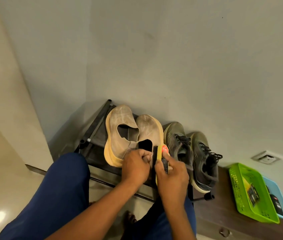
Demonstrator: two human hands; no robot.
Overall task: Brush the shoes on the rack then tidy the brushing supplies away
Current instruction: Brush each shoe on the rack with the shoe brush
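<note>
Two beige slip-on shoes with yellow soles stand on the black rack: the left one and the right one. My left hand grips the heel collar of the right beige shoe. A yellow shoe brush with black bristles and a red round label is gripped in my right hand; its bristles press against that shoe's heel. A pair of olive-green laced sneakers stands to the right on the rack.
A green plastic basket holding a dark item sits on a dark wooden cabinet at the right, with a blue basket beside it. The wall is close behind the rack. My knees in blue trousers fill the lower view.
</note>
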